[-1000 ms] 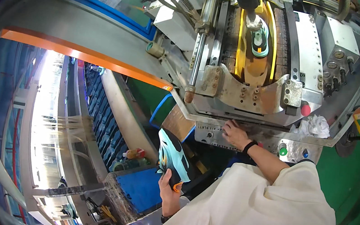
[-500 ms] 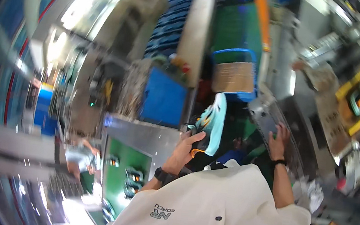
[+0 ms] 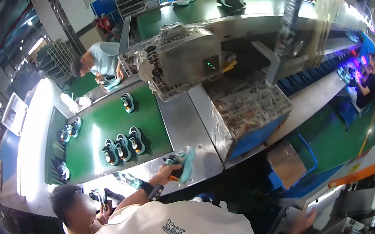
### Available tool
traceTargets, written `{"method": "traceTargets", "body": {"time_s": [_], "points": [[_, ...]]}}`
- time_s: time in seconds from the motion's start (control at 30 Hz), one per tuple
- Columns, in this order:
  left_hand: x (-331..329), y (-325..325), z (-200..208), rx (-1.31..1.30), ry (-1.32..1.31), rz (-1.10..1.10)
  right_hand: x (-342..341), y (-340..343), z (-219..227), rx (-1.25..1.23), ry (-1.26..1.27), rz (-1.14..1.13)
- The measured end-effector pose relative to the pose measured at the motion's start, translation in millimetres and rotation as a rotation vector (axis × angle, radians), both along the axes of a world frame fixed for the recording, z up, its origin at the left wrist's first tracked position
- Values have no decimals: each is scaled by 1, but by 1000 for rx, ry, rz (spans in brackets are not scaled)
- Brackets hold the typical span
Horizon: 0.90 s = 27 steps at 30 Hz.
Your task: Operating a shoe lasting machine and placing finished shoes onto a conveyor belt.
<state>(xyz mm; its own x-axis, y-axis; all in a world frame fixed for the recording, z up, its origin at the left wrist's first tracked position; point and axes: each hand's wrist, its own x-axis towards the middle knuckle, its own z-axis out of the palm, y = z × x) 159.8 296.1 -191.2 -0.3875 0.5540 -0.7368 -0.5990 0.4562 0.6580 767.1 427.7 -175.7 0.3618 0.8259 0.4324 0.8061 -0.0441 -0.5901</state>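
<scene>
Evidently the left hand (image 3: 167, 169) is clenched around a teal-and-black sports shoe with an orange sole (image 3: 181, 164), holding it just over the bare steel plate at the near end of the green conveyor belt (image 3: 102, 120). The right hand (image 3: 302, 220) is spread open, holding nothing, resting toward the grey machine housing (image 3: 338, 231) well away from the belt on the person's right. To set the shoe down well, it seems best to lower it sole-first onto the belt's green surface, beside the trio of dark shoes with teal trim (image 3: 122, 144), keeping the toe aligned with theirs and letting go only once it sits flat. Compared with half a second ago, the view has swung round: the shoe was then raised close before the chest, and now it is stretched out over the belt's near end, while the right hand has dropped away from it.
</scene>
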Motion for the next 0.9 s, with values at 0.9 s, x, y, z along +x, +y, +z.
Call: {"method": "traceTargets", "body": {"time_s": [0.9], "points": [[-225,18,-213,-622,955,255,-700,492,407,45,-630,968]]}}
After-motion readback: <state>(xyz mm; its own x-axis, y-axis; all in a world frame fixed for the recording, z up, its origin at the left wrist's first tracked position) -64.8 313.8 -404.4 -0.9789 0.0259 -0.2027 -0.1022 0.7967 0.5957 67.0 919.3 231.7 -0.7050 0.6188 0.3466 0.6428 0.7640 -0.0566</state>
